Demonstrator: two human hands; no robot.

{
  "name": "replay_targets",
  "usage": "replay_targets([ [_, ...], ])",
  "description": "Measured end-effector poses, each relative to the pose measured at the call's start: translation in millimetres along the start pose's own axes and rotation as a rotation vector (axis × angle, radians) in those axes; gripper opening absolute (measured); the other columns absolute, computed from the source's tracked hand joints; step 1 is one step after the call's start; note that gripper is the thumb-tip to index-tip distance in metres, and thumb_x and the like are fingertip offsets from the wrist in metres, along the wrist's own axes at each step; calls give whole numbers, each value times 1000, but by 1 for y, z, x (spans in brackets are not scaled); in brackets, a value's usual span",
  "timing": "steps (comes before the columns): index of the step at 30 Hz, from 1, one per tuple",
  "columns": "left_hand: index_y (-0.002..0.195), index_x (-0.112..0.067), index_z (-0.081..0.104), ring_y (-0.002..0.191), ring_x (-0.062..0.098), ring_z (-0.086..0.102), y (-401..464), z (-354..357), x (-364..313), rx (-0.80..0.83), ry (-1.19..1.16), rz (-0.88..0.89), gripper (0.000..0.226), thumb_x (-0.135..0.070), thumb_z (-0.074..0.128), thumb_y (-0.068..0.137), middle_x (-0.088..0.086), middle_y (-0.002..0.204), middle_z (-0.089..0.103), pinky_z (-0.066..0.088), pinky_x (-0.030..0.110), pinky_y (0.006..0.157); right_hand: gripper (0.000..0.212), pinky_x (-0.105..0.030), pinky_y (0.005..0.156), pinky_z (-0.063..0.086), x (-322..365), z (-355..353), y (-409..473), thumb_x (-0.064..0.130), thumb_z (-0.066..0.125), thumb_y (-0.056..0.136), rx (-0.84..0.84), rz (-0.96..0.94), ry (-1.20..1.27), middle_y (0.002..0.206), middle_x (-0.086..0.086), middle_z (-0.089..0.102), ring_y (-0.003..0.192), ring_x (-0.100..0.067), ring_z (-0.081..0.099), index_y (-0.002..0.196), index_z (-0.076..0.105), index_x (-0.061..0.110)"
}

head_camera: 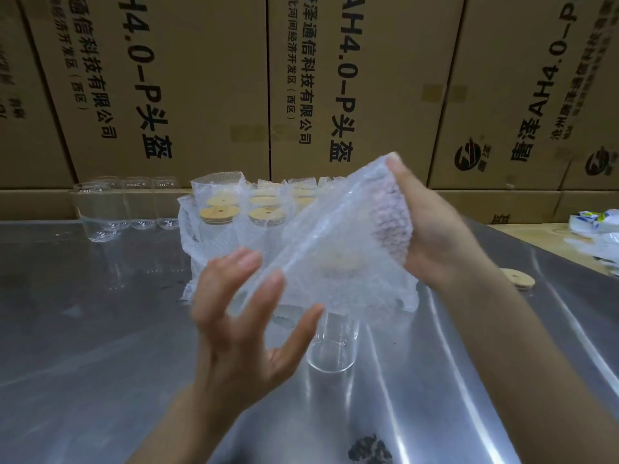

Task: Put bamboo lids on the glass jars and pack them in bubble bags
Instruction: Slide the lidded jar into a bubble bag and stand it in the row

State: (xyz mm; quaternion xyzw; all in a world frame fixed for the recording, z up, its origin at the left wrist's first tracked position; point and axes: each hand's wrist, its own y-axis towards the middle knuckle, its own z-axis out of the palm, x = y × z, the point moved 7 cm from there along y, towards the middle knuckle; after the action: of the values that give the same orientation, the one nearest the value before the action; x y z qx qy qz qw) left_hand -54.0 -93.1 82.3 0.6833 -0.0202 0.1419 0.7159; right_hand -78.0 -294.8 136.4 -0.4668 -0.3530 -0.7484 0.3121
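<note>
Our right hand (pixel 432 226) has its fingers tucked inside the mouth of a bubble bag (pixel 335 249), thumb on the outside at the upper corner, so it pinches the bag wall. Our left hand (pixel 244 326) is spread wide, fingers straight and apart; its fingertips (pixel 249 259) touch the bag's lower left edge without curling round it. The bag hangs in the air between both hands, its long axis slanting from the upper right down to the lower left, with its mouth at the upper right, round our right fingers.

Directly below the bag an unlidded glass jar (pixel 331 346) stands upright on the steel table (pixel 100 346), partly hidden by the bag's lower edge. Behind the bag a cluster of packed jars (pixel 231 226) stands upright in bubble bags, bamboo lids showing at their tops. To the far left of them a row of empty jars (pixel 110 209) stands near the table's back edge. One loose bamboo lid (pixel 517 277) lies flat beside our right wrist. Cardboard boxes (pixel 201 88) wall off the back. The near left of the table is open steel, and the table's right edge runs diagonally past our right forearm
</note>
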Motion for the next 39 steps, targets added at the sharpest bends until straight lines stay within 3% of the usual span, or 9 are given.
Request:
replay_targets([
  [7,135,-20,51,119,22,52,-9,14,5,425,157,184,59,-47,69,86,4,133,50,42,42,103,52,-47,107,42,-29,19,6,40,56,93,121,189,-68,127,-18,62,117,-33,60,127,60,1],
  [10,104,-9,75,94,23,63,-8,-1,8,347,86,113,24,-11,78,80,10,105,70,54,38,82,30,-26,67,57,-30,20,7,40,59,92,155,193,-75,85,-4,70,70,-15,67,98,66,12],
  [12,90,-8,77,83,18,64,-5,-10,17,298,33,-41,11,-5,75,79,7,88,71,52,27,79,32,-18,47,50,-29,20,5,47,60,88,188,193,-84,68,4,67,55,-8,63,89,60,15],
  [19,65,-24,68,61,5,62,-21,-16,70,47,-540,-1161,17,-34,79,57,-8,64,67,51,13,61,29,-14,53,50,-22,15,-1,41,64,86,194,21,-254,93,3,76,63,-3,65,107,68,21],
  [24,74,-13,51,53,5,53,-41,-21,93,24,-561,-1344,33,-37,72,69,-7,61,53,48,18,59,14,-14,75,45,-17,5,0,36,69,86,1,-274,-576,98,16,69,92,2,60,98,68,29],
  [29,102,-15,48,84,19,52,-88,-36,132,34,-334,-1508,29,-18,71,85,6,94,53,42,24,72,60,-27,95,43,-55,-1,2,66,75,64,134,-127,-864,130,17,50,122,-4,47,116,57,45],
  [32,114,-13,33,105,25,48,-106,-44,146,240,-65,-1470,55,2,73,79,8,111,45,44,22,72,67,-18,80,46,-62,-7,0,70,75,58,197,-149,-931,116,28,55,103,8,56,118,54,49],
  [35,135,-1,30,129,35,25,-114,-40,137,752,336,-1194,89,-7,85,66,20,140,23,28,39,105,61,-12,73,45,-63,-15,-2,65,76,62,183,-191,-933,107,30,59,92,11,58,116,53,50],
  [39,131,-16,32,112,39,42,-89,-25,105,808,376,-740,102,-25,94,50,17,131,39,40,55,90,52,-8,66,46,-60,-34,0,54,79,67,10,-249,-822,100,30,60,90,13,57,113,56,47],
])
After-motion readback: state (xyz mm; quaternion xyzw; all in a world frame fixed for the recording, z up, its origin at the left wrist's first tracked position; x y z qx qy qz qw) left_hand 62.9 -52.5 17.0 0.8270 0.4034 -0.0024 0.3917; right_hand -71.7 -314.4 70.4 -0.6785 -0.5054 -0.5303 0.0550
